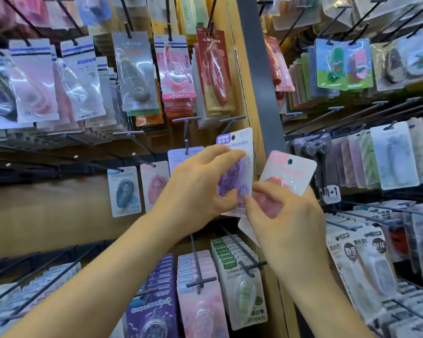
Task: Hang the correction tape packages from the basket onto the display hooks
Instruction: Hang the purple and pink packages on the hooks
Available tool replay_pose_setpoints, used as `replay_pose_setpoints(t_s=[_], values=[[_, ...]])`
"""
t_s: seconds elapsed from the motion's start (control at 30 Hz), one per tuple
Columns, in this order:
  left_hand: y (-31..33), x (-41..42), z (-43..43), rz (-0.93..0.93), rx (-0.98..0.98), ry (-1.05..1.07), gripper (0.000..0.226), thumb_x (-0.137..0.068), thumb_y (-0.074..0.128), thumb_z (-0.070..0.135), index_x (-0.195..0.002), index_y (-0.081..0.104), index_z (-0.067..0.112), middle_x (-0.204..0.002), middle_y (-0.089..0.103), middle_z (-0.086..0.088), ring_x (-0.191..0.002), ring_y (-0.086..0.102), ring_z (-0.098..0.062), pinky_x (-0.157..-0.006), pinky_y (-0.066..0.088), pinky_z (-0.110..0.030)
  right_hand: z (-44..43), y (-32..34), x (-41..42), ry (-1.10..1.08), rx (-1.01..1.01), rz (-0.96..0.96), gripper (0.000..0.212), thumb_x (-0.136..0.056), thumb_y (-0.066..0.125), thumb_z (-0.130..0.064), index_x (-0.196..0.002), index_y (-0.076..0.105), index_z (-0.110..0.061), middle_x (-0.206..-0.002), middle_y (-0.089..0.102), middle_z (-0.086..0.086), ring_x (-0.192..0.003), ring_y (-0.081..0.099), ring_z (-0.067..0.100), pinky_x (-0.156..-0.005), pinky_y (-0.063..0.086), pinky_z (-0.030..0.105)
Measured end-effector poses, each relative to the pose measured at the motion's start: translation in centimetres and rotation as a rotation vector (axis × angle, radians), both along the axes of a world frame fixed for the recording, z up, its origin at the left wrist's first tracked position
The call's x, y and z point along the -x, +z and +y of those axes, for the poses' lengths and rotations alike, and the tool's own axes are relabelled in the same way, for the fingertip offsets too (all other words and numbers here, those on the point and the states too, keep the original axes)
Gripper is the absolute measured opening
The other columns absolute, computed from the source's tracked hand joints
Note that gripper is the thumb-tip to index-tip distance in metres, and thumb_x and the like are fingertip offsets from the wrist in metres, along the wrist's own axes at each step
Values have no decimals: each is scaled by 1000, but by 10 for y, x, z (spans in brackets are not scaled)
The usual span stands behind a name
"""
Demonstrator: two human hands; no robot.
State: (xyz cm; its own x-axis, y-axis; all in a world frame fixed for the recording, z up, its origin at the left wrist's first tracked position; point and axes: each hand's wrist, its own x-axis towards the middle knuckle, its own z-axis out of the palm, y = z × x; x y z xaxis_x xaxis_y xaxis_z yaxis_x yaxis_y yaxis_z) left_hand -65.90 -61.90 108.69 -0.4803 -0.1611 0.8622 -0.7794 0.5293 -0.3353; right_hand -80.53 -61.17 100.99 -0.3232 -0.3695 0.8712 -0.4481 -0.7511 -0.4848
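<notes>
Two correction tape packages are held up near the display hooks.

The purple package (232, 176) is gripped by the curled fingers and thumb of the left hand (195, 189). The pink package (288, 172) is pinched in the right hand (283, 215), just beside it. The round hole at the top of the purple package should be lined up with the tip of the hook (230, 124) just above it. Then the card should be slid on flat, so the hole is not torn. The basket is not seen. "MONO" can be read on the red pack (214, 69), "Campus" on the green pack (239, 279), and "+1" on a small tag (332, 192).
</notes>
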Motion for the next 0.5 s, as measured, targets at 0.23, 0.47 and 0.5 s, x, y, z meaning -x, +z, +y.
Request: replay_pose_setpoints(t_s=[0.23, 0.47, 0.5], values=[[7, 7, -4, -43, -8, 206, 61, -74, 78, 24, -132, 61, 21, -125, 57, -3, -94, 62, -31, -70, 46, -32, 0, -4, -4, -228, 139, 69, 51, -76, 79, -14, -123, 66, -27, -113, 55, 17, -82, 64, 39, -66, 54, 38], [14, 26, -9, -81, -114, 473, 48, -85, 63, 40, -129, 55, 21, -126, 53, -3, -103, 58, -29, -82, 46, -34, 0, -9, 5, -117, 146, 123, 85, -80, 73, -10, -145, 30, -43, -105, 52, 2, -78, 59, 27, -61, 49, 34], [16, 28, -14, -82, -124, 498, 48, -85, 63, 41, -128, 55, 21, -124, 54, -4, -103, 58, -30, -82, 47, -35, 0, -10, 7, -123, 152, 112, 89, -79, 74, -11, -147, 26, -43, -101, 55, 1, -74, 58, 26, -60, 46, 31]])
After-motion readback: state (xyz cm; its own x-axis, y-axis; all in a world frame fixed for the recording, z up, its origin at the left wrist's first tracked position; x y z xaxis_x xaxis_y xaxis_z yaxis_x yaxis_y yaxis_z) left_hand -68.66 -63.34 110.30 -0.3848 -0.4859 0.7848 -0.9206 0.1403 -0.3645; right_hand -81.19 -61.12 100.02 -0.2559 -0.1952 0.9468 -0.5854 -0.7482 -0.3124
